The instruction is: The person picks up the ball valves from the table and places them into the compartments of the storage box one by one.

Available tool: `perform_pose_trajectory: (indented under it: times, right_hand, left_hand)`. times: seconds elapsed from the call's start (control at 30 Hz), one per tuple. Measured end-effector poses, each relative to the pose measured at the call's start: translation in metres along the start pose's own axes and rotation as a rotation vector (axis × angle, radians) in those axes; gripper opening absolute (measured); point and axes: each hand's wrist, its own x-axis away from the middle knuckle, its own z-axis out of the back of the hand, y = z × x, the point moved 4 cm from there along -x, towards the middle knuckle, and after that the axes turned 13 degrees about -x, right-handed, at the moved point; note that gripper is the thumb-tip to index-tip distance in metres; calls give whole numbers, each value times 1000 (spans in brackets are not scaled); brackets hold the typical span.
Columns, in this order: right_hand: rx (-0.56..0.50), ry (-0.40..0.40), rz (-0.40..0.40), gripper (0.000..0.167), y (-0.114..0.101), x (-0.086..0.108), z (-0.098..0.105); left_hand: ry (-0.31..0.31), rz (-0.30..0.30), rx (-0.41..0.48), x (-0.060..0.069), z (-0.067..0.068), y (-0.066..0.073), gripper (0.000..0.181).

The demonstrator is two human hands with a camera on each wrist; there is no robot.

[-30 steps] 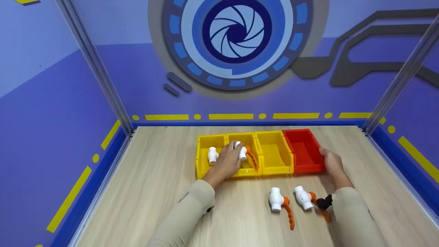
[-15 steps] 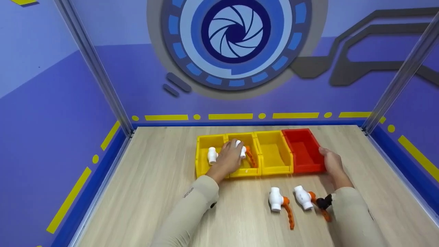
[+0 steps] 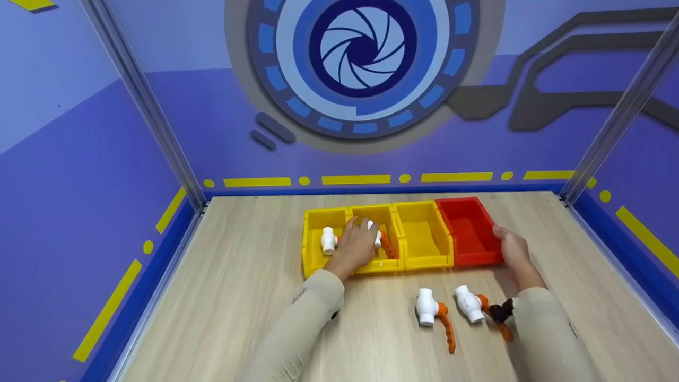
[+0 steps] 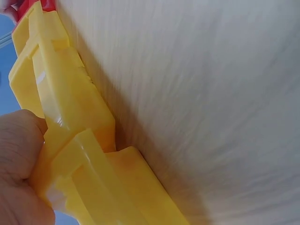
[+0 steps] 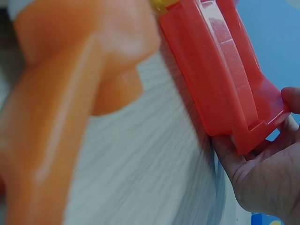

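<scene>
My left hand (image 3: pixel 358 248) reaches into the second yellow bin (image 3: pixel 391 265), its fingers spread over a white ball valve (image 3: pixel 377 240) with an orange handle. The hand covers part of this valve, and its fingertips are partly hidden. In the leftmost yellow bin (image 3: pixel 313 265) lies another white ball valve (image 3: pixel 328 241), its handle mostly behind my hand. At the right end of the row, my right hand (image 3: pixel 513 254) grips the side wall of the red bin (image 3: pixel 477 260). In the right wrist view, the thumb lies on the red bin's rim and fingers are beneath its corner.
On the table (image 3: pixel 223 297), two more white ball valves, one upright in view (image 3: pixel 426 307) and one slanted (image 3: pixel 470 305), lie before the bins. The right sleeve (image 3: pixel 549 329) passes close beside the slanted one. A third yellow bin (image 3: pixel 424 239) adjoins the red bin. Printed walls surround the table.
My left hand's fingers have loosened and spread over the valve in the second bin, and the left forearm has shifted slightly right. The right hand keeps its grip on the red bin.
</scene>
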Motion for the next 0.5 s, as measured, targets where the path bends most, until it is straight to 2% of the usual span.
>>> perform_pose_trajectory:
  times: [0.1,0.33,0.5]
  right_hand:
    - [-6,15,-4,69,0,0,1]
    - [-9,-34,-12,63,1,1,0]
    - [7,-14,-8,66,0,1,1]
  left_hand:
    - [-4,-6,-27,0,-1,2,53]
    - [-45,-20,-68,0,1,3,43]
    - [-83,-30,-125,-4,3,4,45]
